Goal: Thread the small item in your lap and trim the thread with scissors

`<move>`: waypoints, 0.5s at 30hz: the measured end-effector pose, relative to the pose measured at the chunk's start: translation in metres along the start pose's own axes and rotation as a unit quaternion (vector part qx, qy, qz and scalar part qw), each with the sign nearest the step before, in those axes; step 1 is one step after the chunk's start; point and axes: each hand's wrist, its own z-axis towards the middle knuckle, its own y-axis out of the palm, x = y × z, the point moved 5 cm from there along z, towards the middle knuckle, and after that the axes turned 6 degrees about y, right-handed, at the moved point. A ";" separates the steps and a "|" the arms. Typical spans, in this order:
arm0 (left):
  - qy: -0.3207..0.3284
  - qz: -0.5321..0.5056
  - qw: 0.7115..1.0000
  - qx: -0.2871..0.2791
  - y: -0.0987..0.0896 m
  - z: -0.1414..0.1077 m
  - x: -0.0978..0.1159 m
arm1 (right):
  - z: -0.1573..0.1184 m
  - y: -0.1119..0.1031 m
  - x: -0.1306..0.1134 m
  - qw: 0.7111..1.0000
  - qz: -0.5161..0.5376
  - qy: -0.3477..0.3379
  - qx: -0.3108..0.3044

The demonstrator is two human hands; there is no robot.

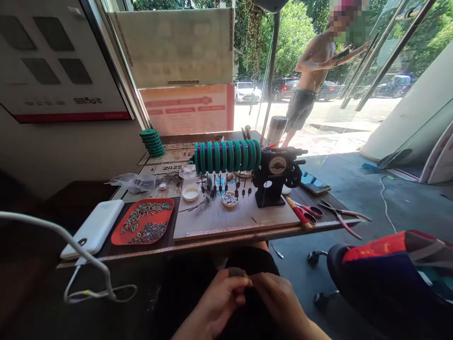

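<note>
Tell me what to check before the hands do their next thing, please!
1. Both hands in view: left hand and right hand meet below the table edge. Ok.
2. What the fingertips pinch: too small and dark. Cannot tell.
3. Red tray of metal pieces flat on the table. Ok.
4. Scissors and pliers lie apart from the hands. Ok.
5. Green rings seated on the black machine. Ok.

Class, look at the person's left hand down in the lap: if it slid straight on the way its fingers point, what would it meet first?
The left hand points rightward at the right hand, so it would meet that hand's fingertips almost at once. They already seem to touch around something small and dark, too unclear to identify.
</note>
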 end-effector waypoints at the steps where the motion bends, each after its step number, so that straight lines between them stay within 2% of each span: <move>1: -0.004 0.000 1.000 0.002 0.000 0.002 -0.001 | 0.000 0.001 0.000 1.000 -0.002 0.010 -0.013; 5: -0.015 0.005 1.000 0.000 0.000 0.009 -0.004 | 0.006 -0.001 0.001 0.998 -0.006 0.043 -0.049; 9: -0.015 0.017 1.000 -0.004 0.001 0.017 -0.005 | 0.013 0.000 0.003 0.998 -0.022 0.027 -0.053; 11: -0.013 0.031 0.999 -0.009 0.002 0.021 -0.006 | 0.013 0.003 0.006 0.999 -0.038 0.001 -0.031; 15: 0.017 0.106 0.994 -0.013 0.005 0.026 -0.005 | 0.006 0.009 0.009 0.992 -0.081 -0.082 0.052</move>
